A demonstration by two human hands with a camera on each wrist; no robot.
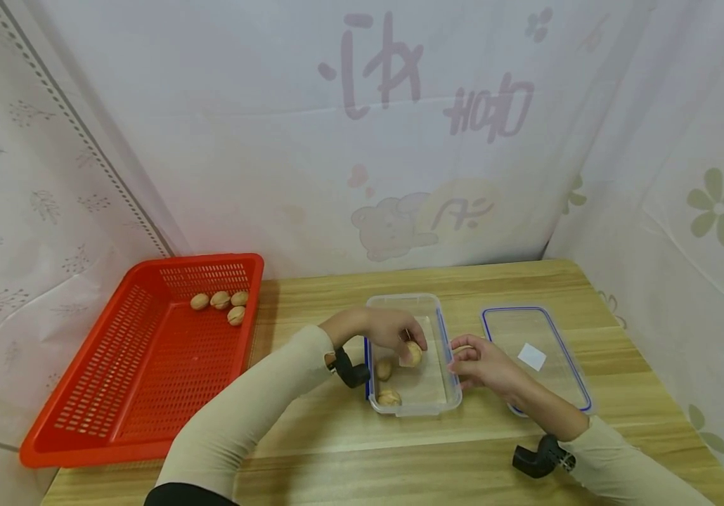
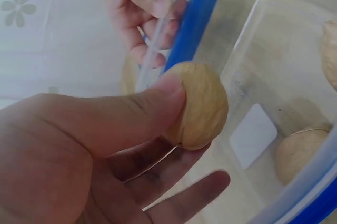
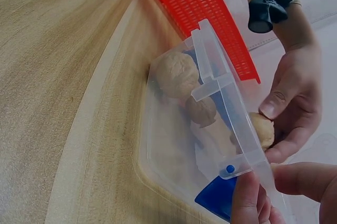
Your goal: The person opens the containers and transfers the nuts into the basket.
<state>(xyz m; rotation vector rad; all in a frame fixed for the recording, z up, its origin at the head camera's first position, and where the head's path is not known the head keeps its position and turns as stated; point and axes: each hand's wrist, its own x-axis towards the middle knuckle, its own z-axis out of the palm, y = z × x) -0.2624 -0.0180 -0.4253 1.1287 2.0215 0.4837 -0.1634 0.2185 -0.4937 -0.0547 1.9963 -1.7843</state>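
Observation:
My left hand pinches a walnut between thumb and fingers, over the inside of a clear plastic container. Two other walnuts lie in the container along its left side, one above the other. At the container's right wall is my right hand, its thumb and fingers gripping the rim beside a blue latch. A white label shows through the container near a walnut.
A red plastic basket stands at the left, with several walnuts in its far right corner. Right of the container lies a clear lid with a blue seal and a white label. A printed curtain borders the wooden table.

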